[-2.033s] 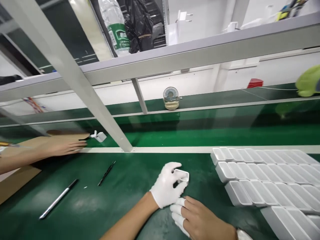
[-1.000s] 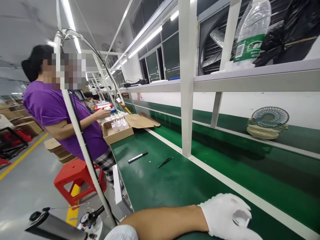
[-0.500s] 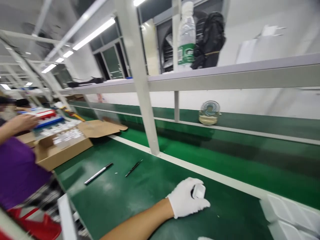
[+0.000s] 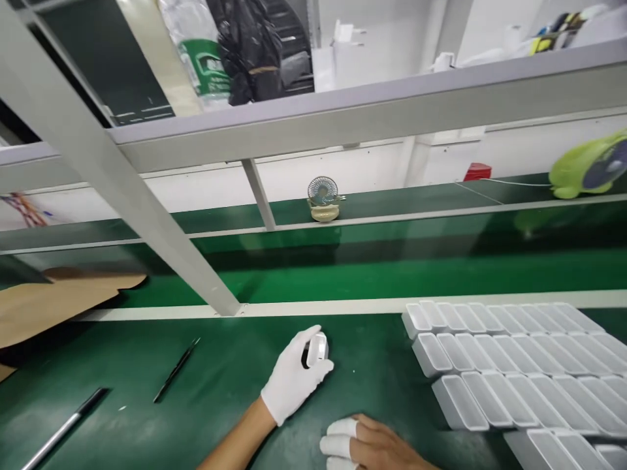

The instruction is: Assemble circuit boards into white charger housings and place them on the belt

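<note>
My left hand (image 4: 296, 378), in a white glove, is closed around a small white plastic piece (image 4: 318, 349) just over the green tabletop (image 4: 225, 405). The thumb and fingers hold the piece by its sides, and its far end shows between them. Closer to the front edge of the view lies my right hand (image 4: 375, 447), bare but for white finger covers. Its fingers point left, stretched out, with nothing visible in them. Some of that hand is cut off by the frame. To its right stand rows of translucent white rectangular trays (image 4: 482, 352).
Left of my hands lie tweezers (image 4: 177, 370) and a silver-black pen-like tool (image 4: 66, 427). A slanting white post (image 4: 147, 215) rises behind them, near a cardboard flap (image 4: 59, 303). Beyond the green belt (image 4: 372, 277) are a small fan (image 4: 324, 199) and a green fan (image 4: 588, 166).
My view has swung to the right, so the co-worker and open box have left it. My right hand and the tray rows now show much more. The left hand still holds the piece.
</note>
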A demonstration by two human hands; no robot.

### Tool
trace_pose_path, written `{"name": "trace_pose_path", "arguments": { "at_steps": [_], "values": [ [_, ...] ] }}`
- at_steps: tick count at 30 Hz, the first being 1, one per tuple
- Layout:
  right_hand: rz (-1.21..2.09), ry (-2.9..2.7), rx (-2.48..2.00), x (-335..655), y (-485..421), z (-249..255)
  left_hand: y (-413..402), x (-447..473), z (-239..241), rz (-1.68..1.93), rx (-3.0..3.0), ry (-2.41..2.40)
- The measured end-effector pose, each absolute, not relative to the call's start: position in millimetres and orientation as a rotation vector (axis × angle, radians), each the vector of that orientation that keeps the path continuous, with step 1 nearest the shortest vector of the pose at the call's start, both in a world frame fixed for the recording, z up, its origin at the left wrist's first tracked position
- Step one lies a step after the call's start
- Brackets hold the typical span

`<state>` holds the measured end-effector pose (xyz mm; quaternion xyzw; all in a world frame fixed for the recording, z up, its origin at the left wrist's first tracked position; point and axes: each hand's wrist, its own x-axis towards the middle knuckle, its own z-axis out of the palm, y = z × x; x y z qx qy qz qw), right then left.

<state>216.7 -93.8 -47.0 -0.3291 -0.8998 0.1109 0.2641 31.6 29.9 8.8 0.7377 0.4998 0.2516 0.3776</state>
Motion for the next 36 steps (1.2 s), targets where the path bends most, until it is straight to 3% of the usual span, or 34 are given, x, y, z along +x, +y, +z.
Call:
{"name": "trace_pose_path", "arguments": {
  "at_steps": [6,13,20,26,28,33,36],
  "values": [
    [0.139,-2.432,-0.914,212.7,-104.3,-56.9,35.9,31.0,5.6,0.6,1.969,1.26],
    [0.189,-2.422,-0.943,214.0,-111.1,-46.5,38.9,28.5,0.2,0.635,2.01,1.292],
    [0.101,-2.449,-0.864,215.4,-108.7,-37.2,65.5,10.1,7.1,0.813,1.932,1.678],
    [-0.047,-2.455,-0.857,211.4,-109.5,-32.6,42.1,8.7,21.9,1.369,2.161,1.519],
    [-0.104,-2.445,-0.855,207.3,-112.2,-32.2,21.3,19.4,27.1,1.204,2.125,1.289],
    [-0.181,-2.447,-0.805,199.4,-118.3,-31.8,-6.1,61.7,31.6,0.201,1.601,0.827],
    [-0.202,-2.439,-0.792,199.6,-118.5,-31.5,4.0,83.0,38.6,0.414,1.824,0.893]
  ]
}}
